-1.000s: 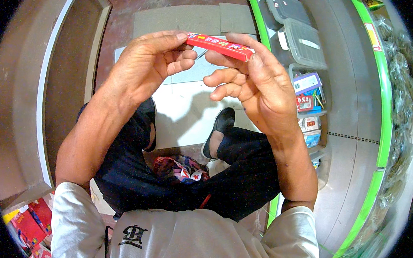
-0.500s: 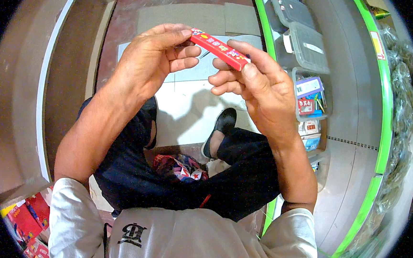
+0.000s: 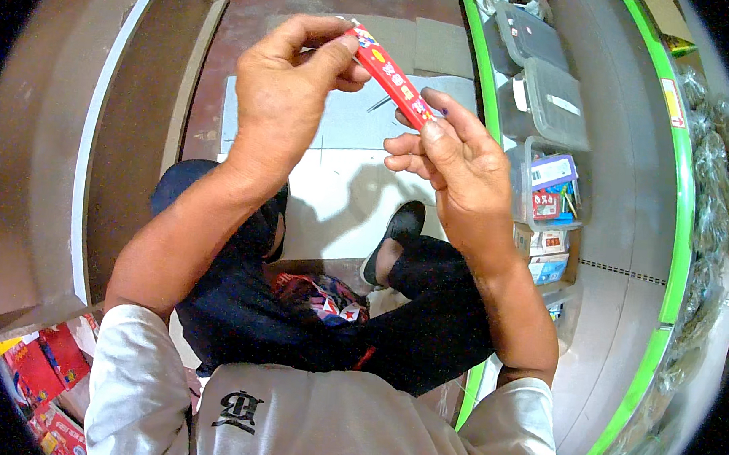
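A slim red box [image 3: 386, 73] with colourful printing is held up between both hands, slanting from upper left to lower right. My left hand [image 3: 288, 87] pinches its upper end between thumb and fingers. The lower end lies in my right hand [image 3: 464, 163], with the thumb at the near side and the index finger along the far side; the other fingers curl beneath. What is inside the box cannot be seen.
Low down lies a light board [image 3: 333, 200] beside my black shoe [image 3: 407, 220]. Lidded clear plastic bins [image 3: 551, 101] and an open bin of small packages [image 3: 554, 177] line a green-edged shelf [image 3: 488, 109] on the right. Red packets [image 3: 33, 369] lie at lower left.
My left hand has risen and closed more of its fingers at the box's end. The box now slants more steeply. My right hand keeps its hold, and the whole view has shifted slightly.
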A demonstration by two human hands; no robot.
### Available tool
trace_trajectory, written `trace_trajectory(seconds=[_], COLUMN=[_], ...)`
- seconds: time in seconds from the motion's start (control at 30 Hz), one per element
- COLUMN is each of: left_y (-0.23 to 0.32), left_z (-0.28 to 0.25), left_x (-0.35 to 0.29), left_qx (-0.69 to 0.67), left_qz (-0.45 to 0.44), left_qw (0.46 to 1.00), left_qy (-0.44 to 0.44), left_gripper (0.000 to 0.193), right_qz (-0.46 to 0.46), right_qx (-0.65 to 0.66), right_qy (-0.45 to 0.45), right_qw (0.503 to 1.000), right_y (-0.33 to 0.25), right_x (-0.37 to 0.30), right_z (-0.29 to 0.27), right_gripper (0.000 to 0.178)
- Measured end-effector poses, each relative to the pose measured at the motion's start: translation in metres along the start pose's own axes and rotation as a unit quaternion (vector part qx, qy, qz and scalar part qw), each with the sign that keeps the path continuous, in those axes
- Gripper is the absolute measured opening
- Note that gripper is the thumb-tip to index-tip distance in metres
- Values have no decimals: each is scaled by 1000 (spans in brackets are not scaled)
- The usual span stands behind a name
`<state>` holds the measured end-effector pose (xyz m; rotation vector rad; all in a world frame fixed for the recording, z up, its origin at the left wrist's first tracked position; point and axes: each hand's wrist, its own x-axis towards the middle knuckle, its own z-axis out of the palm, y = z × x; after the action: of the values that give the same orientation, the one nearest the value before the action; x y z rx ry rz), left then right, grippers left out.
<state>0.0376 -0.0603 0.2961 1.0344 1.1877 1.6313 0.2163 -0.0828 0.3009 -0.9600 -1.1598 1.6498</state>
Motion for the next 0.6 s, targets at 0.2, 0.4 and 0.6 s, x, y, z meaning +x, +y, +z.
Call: trace_trajectory(seconds=[0.2, 0.4, 0.6], left_y=[0, -2, 9], left_z=[8, 2, 0], left_x=[-13, -20, -26], left_qx=[178, 160, 134], left_qz=[271, 275, 257], left_qw=[945, 943, 950], left_qy=[-44, -94, -120], left_gripper=[16, 42, 42], right_qz=[87, 72, 72], right_qx=[181, 199, 225], right_qy=[45, 21, -27], right_qw=[979, 977, 971], right_y=[22, 22, 22], right_x=[11, 15, 16], right_z=[-14, -22, -22], right_gripper=[34, 25, 23])
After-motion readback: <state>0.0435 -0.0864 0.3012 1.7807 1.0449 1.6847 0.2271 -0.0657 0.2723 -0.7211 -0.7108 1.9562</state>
